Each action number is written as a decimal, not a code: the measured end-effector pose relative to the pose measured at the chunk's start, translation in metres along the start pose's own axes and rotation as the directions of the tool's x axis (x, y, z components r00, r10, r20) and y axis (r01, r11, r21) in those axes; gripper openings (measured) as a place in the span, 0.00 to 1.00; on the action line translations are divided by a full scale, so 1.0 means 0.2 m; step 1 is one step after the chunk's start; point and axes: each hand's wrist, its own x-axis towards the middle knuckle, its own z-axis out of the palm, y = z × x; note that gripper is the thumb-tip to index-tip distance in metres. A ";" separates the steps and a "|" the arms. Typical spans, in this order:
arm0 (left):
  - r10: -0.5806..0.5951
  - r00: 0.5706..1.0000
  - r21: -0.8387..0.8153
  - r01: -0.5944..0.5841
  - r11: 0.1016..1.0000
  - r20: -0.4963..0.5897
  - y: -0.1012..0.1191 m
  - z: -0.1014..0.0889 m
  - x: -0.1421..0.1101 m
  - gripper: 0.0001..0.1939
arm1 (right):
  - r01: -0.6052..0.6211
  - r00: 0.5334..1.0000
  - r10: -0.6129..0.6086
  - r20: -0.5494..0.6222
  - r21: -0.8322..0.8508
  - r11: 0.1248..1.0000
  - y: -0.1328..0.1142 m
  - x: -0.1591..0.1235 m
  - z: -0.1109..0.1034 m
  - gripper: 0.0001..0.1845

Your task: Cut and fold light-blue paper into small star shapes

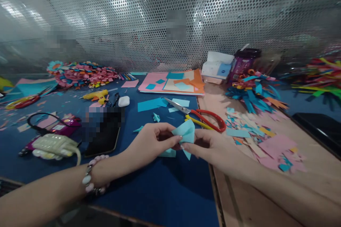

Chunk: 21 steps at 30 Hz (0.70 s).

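The left hand (155, 140) and the right hand (213, 146) both pinch one light-blue paper piece (188, 133) between thumb and fingers, above the blue table (170, 191), near its right edge. The step seems to be folding; the next move, I judge, calls for aligned layers and firm pressing of the crease.

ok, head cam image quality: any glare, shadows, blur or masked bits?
Head view, top: glare patches and pixelated blocks on the perforated panel; head view, centre: soft shadow on the blue surface below the left hand and right hand; head view, right edge: colored strips look smeared.
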 end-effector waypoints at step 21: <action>-0.035 0.998 -0.162 0.045 0.986 0.060 -0.01 0.00 -0.01 0.15 | -0.069 0.991 0.060 -0.120 -0.073 0.995 0.02 -0.02 -0.03 0.24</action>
